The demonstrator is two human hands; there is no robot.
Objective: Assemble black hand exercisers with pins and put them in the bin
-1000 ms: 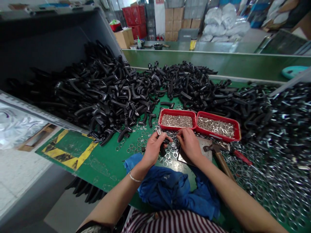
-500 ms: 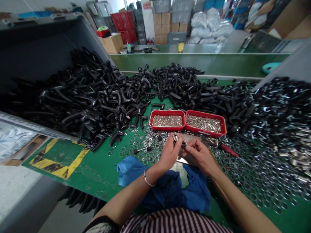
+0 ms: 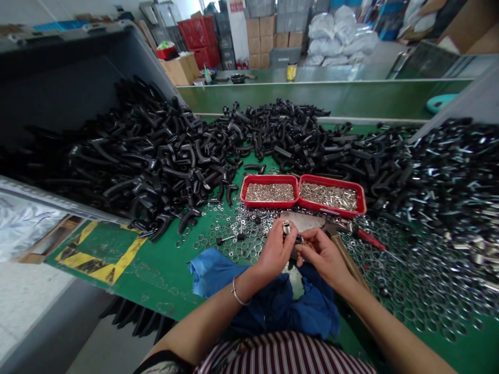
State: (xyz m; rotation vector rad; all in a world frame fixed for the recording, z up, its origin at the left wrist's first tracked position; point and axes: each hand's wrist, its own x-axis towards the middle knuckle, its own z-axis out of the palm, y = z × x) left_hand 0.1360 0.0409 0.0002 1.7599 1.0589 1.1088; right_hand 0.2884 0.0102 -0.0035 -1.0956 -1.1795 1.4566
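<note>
My left hand [image 3: 275, 249] is closed round a black plastic handle part [image 3: 293, 253], mostly covered by fingers. A shiny metal sleeve [image 3: 287, 227] sticks up between its thumb and forefinger. Against the other side of the black part, my right hand [image 3: 322, 254] pinches near its end, where something ring-like glints. Whether that is a loose ring or part of the piece, I cannot tell. Both hands are above a metal plate [image 3: 302, 220] and a blue cloth [image 3: 265, 306]. Beside the right hand lies a hammer with a wooden handle [image 3: 349, 259].
Two red trays [image 3: 268, 204] of small metal pieces stand beyond the hands. Black handle parts [image 3: 167, 150] spill from a grey bin [image 3: 78, 67]. Metal rings [image 3: 421, 296] are scattered at right, near a red screwdriver [image 3: 370, 239]. A bin of metal-fitted parts [image 3: 460, 166] is far right.
The black part has turned in my hands, so the sleeve's open end now faces up. The right hand has shifted slightly, and more of the hammer handle shows. The view has tilted slightly.
</note>
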